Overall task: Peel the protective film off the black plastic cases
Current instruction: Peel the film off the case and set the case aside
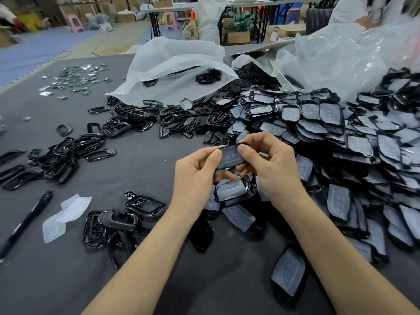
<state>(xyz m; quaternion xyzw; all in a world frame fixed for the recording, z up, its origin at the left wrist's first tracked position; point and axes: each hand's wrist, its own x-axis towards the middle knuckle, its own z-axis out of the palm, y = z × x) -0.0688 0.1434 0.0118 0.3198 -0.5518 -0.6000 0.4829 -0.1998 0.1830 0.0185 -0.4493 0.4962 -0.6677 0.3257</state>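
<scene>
Both ends of the small black plastic case (231,147) are hidden by the left hand (196,171) and right hand (276,167), which pinch it. A cloudy film (228,158) covers its bumpy front.

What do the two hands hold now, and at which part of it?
Both hold one film-covered case. The left hand pinches its left end, and the right hand pinches its right end, with both thumbs on the film side.

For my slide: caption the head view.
The left hand and right hand pinch a film-covered black case beside the heap.
</scene>
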